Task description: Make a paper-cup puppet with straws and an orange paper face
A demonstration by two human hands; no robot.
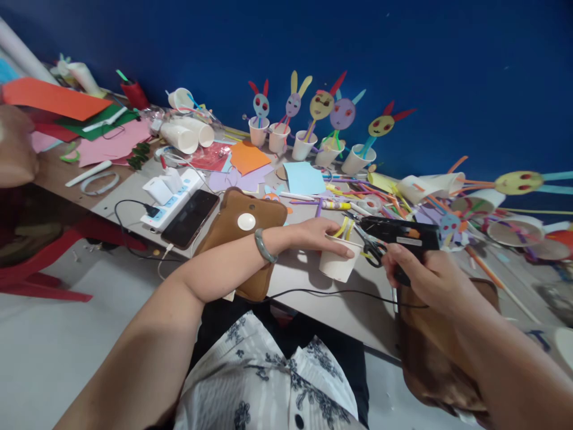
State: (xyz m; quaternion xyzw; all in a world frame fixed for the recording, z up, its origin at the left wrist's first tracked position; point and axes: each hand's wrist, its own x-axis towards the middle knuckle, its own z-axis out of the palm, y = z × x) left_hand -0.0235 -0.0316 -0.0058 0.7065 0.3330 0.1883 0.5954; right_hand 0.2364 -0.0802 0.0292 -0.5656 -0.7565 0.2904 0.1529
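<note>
My left hand grips a white paper cup at its rim, just above the table. Bent yellow pipe cleaners stand up from inside the cup. My right hand is wrapped round the handle of a black glue gun. The gun's nozzle points left, over the cup's opening. Black-handled scissors lie beside the cup, partly under the gun. From the gun a black cord runs left along the table's front.
Several finished paper-cup rabbits line the blue wall. Coloured paper, markers and pipe cleaners crowd the table's back. On the left are a power strip, a phone and a brown cushion. Another person's hand shows far left.
</note>
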